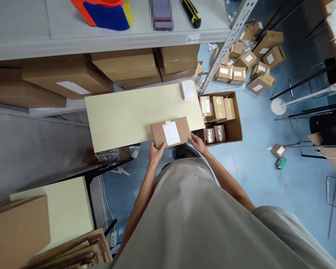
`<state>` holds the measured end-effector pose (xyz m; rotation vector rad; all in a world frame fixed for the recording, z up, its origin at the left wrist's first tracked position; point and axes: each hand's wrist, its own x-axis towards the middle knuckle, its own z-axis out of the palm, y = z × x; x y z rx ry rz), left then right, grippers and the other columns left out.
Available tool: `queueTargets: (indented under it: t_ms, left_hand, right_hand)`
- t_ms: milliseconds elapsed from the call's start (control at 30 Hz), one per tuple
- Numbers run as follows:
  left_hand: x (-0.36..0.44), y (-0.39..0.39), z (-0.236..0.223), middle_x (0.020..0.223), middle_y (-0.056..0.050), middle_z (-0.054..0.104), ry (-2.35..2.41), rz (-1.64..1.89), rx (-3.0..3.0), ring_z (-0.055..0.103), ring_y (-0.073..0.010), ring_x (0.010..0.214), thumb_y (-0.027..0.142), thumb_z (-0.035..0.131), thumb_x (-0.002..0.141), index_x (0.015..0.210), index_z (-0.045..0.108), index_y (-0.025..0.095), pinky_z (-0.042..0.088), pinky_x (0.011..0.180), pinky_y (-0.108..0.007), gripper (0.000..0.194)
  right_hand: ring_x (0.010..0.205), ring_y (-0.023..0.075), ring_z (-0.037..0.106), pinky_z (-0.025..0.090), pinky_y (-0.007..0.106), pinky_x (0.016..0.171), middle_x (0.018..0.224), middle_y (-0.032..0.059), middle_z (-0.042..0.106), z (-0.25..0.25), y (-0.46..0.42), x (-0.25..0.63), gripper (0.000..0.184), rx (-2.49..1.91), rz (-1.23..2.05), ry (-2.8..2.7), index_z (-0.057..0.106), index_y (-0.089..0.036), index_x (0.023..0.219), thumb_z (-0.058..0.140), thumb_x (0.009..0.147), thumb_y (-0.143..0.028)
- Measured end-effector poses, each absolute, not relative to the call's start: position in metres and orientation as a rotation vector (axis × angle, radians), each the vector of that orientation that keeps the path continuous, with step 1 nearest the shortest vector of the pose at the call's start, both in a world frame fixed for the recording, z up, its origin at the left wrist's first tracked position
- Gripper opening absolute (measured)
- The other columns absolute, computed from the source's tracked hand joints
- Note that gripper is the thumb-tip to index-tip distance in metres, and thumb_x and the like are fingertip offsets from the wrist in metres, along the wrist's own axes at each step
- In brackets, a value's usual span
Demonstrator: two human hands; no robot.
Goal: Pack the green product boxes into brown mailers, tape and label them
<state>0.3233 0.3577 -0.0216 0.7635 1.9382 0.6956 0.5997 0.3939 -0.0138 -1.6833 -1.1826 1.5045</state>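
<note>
A brown cardboard box [156, 130] with a white label [171, 133] on its top is held between my two hands at the near edge of the pale yellow tabletop [123, 116]. My left hand [156, 151] grips its near left corner, thumb on top. At the right end of the box, my right hand [197, 142] closes on the near corner. The undersides of both hands' grips are hidden. Farther back on the tabletop lies a small white stack of labels or paper [187, 90].
Right of the tabletop, a large open carton [238, 123] holds several taped boxes. More labelled boxes [248, 59] lie piled on the blue floor. A metal shelf [128, 39] behind carries a yellow-black utility knife [192, 14]. Flattened cardboard [81, 250] stands at lower left.
</note>
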Motion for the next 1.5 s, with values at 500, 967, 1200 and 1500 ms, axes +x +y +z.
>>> queueTargets:
  t_ms: [500, 967, 1200, 1500]
  left_hand:
    - [0.413, 0.365, -0.003, 0.137, -0.018, 0.078, 1.804, 0.493, 1.105, 0.077, -0.0358, 0.129, 0.050, 0.081, 0.094, 0.129, 0.068, 0.021, 0.061, 0.112, -0.047, 0.048]
    - [0.666, 0.491, 0.007, 0.146, -0.022, 0.073, 1.477, 0.216, 1.709, 0.064, -0.0443, 0.142, 0.029, 0.082, 0.093, 0.141, 0.070, 0.016, 0.048, 0.128, -0.060, 0.051]
    - [0.772, 0.535, -0.022, 0.149, -0.022, 0.069, 1.259, 0.155, 1.852, 0.058, -0.0464, 0.149, 0.019, 0.082, 0.085, 0.152, 0.069, 0.017, 0.041, 0.133, -0.064, 0.068]
    - [0.844, 0.572, -0.058, 0.159, -0.029, 0.065, 1.119, -0.124, 1.939, 0.056, -0.0466, 0.156, 0.019, 0.081, 0.084, 0.160, 0.060, 0.007, 0.042, 0.134, -0.058, 0.079]
  right_hand:
    - [0.123, 0.0322, 0.077, 0.063, 0.049, 0.116, 0.149, 0.0069, 0.079, 0.007, 0.320, 0.697, 0.068, -1.795, 1.325, -0.932, 0.077, -0.023, 0.152, 0.073, 0.097, -0.062]
    - [0.132, 0.0330, 0.079, 0.064, 0.052, 0.118, 0.132, 0.0130, 0.086, -0.028, 0.303, 0.841, 0.064, -1.729, 1.284, -0.017, 0.079, -0.022, 0.130, 0.089, 0.082, -0.064]
    - [0.124, 0.0272, 0.083, 0.064, 0.047, 0.120, 0.132, 0.0131, 0.085, -0.051, 0.317, 0.891, 0.049, -1.660, 1.281, 0.162, 0.074, -0.021, 0.123, 0.084, 0.088, -0.054]
    - [0.130, 0.0290, 0.081, 0.065, 0.045, 0.117, 0.129, 0.0135, 0.086, -0.061, 0.332, 0.938, 0.045, -1.649, 1.229, 0.205, 0.072, -0.021, 0.122, 0.085, 0.089, -0.050]
